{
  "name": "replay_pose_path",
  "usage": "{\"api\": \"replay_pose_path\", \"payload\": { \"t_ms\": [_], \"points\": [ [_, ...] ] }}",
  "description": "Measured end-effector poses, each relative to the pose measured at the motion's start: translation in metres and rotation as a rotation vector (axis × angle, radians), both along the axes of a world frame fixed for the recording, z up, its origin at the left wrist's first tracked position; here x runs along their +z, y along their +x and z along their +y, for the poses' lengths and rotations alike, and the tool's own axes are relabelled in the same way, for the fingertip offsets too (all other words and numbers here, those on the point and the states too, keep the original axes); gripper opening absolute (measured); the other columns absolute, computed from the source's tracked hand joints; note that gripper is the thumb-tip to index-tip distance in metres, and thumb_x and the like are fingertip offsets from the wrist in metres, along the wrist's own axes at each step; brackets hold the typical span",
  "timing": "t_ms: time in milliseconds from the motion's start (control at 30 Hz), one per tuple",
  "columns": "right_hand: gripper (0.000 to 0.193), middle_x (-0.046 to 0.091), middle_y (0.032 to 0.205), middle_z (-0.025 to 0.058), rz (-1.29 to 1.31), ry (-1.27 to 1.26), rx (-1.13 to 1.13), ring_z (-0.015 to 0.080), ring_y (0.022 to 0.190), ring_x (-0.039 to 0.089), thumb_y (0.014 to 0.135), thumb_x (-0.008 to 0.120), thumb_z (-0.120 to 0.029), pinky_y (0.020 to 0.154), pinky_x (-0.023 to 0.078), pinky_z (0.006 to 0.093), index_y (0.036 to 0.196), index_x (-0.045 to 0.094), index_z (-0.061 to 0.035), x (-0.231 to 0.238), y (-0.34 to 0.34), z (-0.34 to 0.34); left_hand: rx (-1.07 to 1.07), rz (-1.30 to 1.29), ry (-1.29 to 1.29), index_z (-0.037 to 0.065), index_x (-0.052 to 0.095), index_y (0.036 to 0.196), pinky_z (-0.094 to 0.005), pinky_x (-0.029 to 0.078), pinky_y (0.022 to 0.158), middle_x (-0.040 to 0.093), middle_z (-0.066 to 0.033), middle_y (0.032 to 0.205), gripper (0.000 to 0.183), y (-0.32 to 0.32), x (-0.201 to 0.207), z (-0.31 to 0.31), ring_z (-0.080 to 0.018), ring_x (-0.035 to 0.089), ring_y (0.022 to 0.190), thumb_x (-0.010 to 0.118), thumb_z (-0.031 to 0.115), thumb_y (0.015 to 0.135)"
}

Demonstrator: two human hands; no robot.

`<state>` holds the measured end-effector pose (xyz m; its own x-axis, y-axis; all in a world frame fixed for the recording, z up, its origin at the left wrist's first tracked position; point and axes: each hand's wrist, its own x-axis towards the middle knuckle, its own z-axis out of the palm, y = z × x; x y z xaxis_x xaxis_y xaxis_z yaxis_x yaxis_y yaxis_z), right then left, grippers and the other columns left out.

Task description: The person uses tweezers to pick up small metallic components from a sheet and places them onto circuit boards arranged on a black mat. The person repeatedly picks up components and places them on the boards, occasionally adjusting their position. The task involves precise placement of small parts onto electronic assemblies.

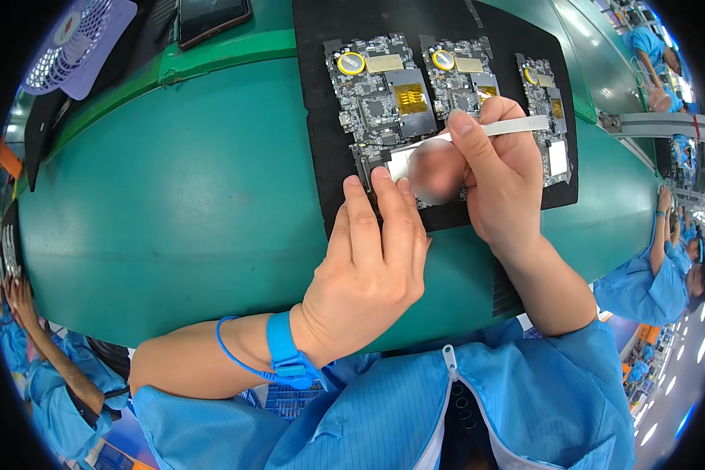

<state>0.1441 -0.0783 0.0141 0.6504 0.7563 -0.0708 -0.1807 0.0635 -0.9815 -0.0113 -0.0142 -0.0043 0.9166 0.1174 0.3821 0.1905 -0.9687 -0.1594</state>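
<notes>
Three circuit boards lie in a row on a black mat (439, 221): a left board (372, 110), a middle board (453, 92) and a right board (536, 98). Each carries a round yellow-rimmed coin cell and a patch of amber tape. My right hand (503, 168) grips silver tweezers (517, 125) between thumb and fingers, their narrow end slanting left over the lower part of the boards. The stretched fingers of my left hand (376, 243) rest at the lower edge of the left board, beside a white rectangular part (399, 164). A blurred patch hides the spot between my hands.
The mat lies on a green table (172, 180). A blue wrist strap (283, 345) with a cord circles my left wrist. A purple fan (78, 43) and a dark phone (211, 19) stand at the far left. Co-workers in blue sit at both sides, and a metal rail (654, 125) runs at right.
</notes>
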Motion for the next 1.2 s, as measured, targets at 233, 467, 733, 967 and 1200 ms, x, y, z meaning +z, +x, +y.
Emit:
{"api": "replay_pose_path", "payload": {
  "t_ms": [233,467,733,967,1200],
  "points": [
    [0.022,0.062,0.069,0.0112,-0.003,0.004,-0.005,0.0128,0.052,0.061,0.094,0.054,-0.015,0.047,0.049,0.0204,0.098,0.034,-0.0061,0.0,-0.001,-0.001,-0.006,-0.002,0.004,-0.008,0.062,0.106,-0.0343,0.054,0.074,0.059,-0.0254,0.108,0.043,0.001,0.0,-0.001,-0.0368,0.061,0.093,0.055,0.03,0.086],
    [0.02,0.062,0.07,0.0111,-0.016,0.016,0.003,0.0126,0.052,0.062,0.095,0.053,-0.014,0.047,0.049,0.0199,0.098,0.035,-0.006,-0.002,0.0,-0.002,-0.009,0.003,0.012,-0.008,0.061,0.107,-0.0344,0.054,0.074,0.059,-0.0259,0.108,0.044,0.001,0.0,-0.001,-0.0368,0.061,0.093,0.057,0.029,0.085],
    [0.02,0.062,0.07,0.0109,0.009,0.01,0.001,0.0121,0.053,0.062,0.095,0.053,-0.014,0.047,0.05,0.02,0.098,0.035,-0.006,-0.001,0.0,-0.002,-0.012,-0.002,-0.026,-0.003,0.062,0.103,-0.032,0.052,0.071,0.055,-0.0254,0.116,0.042,0.003,0.0,0.002,-0.0334,0.06,0.091,0.064,0.03,0.076],
    [0.02,0.062,0.071,0.01,-0.006,0.006,0.007,0.0112,0.053,0.061,0.094,0.053,-0.013,0.047,0.05,0.0197,0.099,0.035,-0.0061,-0.002,0.0,-0.003,-0.019,-0.018,-0.137,-0.001,0.06,0.102,-0.0321,0.049,0.071,0.052,-0.0261,0.12,0.043,0.004,-0.002,0.006,-0.0309,0.056,0.09,0.069,0.026,0.07],
    [0.021,0.06,0.071,0.0103,-0.057,0.033,-0.021,0.0102,0.053,0.06,0.093,0.054,-0.011,0.049,0.05,0.0193,0.098,0.035,-0.0046,-0.002,-0.007,-0.003,-0.05,0.042,-0.143,-0.002,0.06,0.103,-0.0317,0.049,0.07,0.052,-0.0251,0.119,0.044,0.004,0.005,0.01,-0.0304,0.056,0.09,0.068,0.027,0.072]
  ]
}}
